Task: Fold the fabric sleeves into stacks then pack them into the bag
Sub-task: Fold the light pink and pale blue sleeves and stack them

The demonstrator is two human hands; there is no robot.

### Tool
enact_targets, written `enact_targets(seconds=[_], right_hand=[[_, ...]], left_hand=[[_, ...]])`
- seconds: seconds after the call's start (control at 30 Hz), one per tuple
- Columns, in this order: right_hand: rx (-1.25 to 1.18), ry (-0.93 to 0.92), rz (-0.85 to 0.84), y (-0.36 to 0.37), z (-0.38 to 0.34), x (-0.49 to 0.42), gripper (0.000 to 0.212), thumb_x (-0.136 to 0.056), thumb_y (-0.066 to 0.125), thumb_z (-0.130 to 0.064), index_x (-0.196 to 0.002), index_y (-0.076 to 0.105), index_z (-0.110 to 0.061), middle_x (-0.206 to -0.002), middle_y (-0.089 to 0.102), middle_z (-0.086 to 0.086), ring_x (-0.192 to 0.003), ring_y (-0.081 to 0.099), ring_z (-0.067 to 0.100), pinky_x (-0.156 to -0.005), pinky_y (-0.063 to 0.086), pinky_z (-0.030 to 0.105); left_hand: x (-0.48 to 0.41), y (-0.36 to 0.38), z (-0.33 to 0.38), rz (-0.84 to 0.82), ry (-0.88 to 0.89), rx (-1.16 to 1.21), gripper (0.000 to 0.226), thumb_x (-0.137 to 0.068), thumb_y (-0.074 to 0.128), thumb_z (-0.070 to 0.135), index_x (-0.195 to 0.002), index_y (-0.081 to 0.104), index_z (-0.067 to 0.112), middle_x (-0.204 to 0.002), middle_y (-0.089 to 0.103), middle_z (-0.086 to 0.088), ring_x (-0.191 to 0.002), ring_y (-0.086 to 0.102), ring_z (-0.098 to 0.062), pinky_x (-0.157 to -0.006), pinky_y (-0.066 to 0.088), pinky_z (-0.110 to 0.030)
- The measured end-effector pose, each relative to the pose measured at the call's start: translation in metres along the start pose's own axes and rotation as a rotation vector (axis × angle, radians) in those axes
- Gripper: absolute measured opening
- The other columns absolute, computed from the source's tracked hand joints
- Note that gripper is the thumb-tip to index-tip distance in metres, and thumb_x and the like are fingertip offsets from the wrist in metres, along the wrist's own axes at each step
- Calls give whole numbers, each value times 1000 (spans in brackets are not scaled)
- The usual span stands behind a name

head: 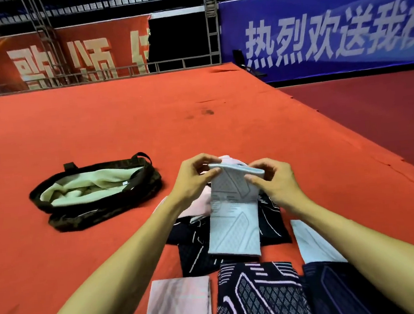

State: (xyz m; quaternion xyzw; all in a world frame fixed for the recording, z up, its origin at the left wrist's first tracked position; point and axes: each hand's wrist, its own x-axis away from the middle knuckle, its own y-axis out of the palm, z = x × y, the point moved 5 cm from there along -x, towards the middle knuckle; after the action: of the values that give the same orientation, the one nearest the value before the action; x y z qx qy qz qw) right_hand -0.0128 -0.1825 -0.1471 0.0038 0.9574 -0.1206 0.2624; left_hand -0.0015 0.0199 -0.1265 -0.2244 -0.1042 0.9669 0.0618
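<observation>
A light blue patterned fabric sleeve [233, 220] hangs from both my hands over a loose pile of black and pink sleeves [194, 223]. My left hand [194, 177] pinches its top left corner. My right hand [274, 183] pinches its top right edge. Near me lie a folded pink sleeve [177, 309], a black patterned sleeve [260, 298], a dark navy sleeve [340, 293] and a light blue sleeve [312, 242], partly under my right forearm. The dark bag [99, 207] with pale green lining lies open to the left on the red carpet.
The red carpet platform [146, 117] stretches ahead; its right edge [351, 148] drops to a darker floor. Red and blue banners and metal truss stand at the far end.
</observation>
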Motion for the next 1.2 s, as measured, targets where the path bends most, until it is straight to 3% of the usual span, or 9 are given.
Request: enact_targets(seconds=[0.13, 0.27, 0.5, 0.73, 0.8, 0.9, 1.0, 1.1, 1.2], right_hand=[[205, -147, -201, 1, -6, 39, 12, -75, 78, -18, -81, 69, -22, -73, 67, -17, -69, 59, -6, -67, 43, 12], [354, -296, -382, 13, -6, 69, 23, -77, 71, -40, -80, 68, -16, -73, 59, -18, -68, 52, -10, -64, 39, 8], [393, -250, -460, 25, 3, 82, 27, -74, 69, -46, -76, 68, -19, -69, 56, -22, -67, 53, -9, -64, 37, 6], [347, -133, -547, 27, 9, 88, 25, -73, 70, -46, -71, 72, -22, -69, 69, -10, -64, 62, 1, -63, 50, 22], [332, -112, -512, 24, 7, 86, 25, -74, 67, -46, -72, 73, -21, -69, 69, -11, -64, 62, 1, -63, 48, 20], [263, -170, -268, 13, -2, 74, 21, -76, 67, -38, -80, 73, -19, -78, 71, -7, -71, 63, 5, -67, 49, 21], [291, -115, -102, 8, 2, 56, 18, -78, 74, -19, -95, 71, -15, -98, 67, -6, -91, 60, 4, -78, 51, 24], [352, 81, -153, 16, 18, 49, 29, -78, 76, -19, -106, 68, -22, -108, 67, -8, -98, 60, 9, -90, 49, 28], [345, 138, -219, 23, 22, 57, 27, -75, 79, -17, -100, 69, -24, -103, 68, -5, -96, 63, 10, -89, 49, 26]], left_hand=[[46, -1, 5, -130, 92, -76, 17, -79, 71, -1, -87, 66, 14, -86, 68, 0, -83, 62, -7, -81, 50, -22], [88, -2, -8, -263, 182, -378, 16, -77, 73, 7, -86, 67, 19, -87, 65, 12, -83, 60, 2, -79, 45, -13], [111, 6, -22, -362, 184, -548, 13, -73, 79, 12, -80, 69, 16, -83, 67, 4, -81, 59, -6, -74, 48, -26], [118, 6, -28, -383, 195, -574, 12, -73, 80, 17, -78, 69, 21, -89, 66, 7, -88, 60, -7, -81, 51, -35], [119, 5, -28, -403, 182, -561, 9, -74, 79, 23, -76, 69, 21, -88, 66, 8, -88, 61, -6, -81, 51, -34], [118, 4, -26, -433, 125, -524, 8, -76, 76, 24, -73, 71, 19, -84, 68, 6, -82, 63, -6, -77, 51, -28], [98, -1, -17, -171, 63, -368, 7, -83, 70, 15, -79, 69, 20, -85, 67, 6, -80, 62, -5, -73, 49, -20], [73, 1, -16, 2, 0, -413, 18, -88, 66, 16, -103, 65, 25, -105, 61, 3, -91, 58, -6, -79, 47, -20], [68, 15, -29, -165, -34, -638, 30, -85, 68, 19, -115, 63, 19, -117, 56, -2, -104, 54, -13, -89, 45, -25]])
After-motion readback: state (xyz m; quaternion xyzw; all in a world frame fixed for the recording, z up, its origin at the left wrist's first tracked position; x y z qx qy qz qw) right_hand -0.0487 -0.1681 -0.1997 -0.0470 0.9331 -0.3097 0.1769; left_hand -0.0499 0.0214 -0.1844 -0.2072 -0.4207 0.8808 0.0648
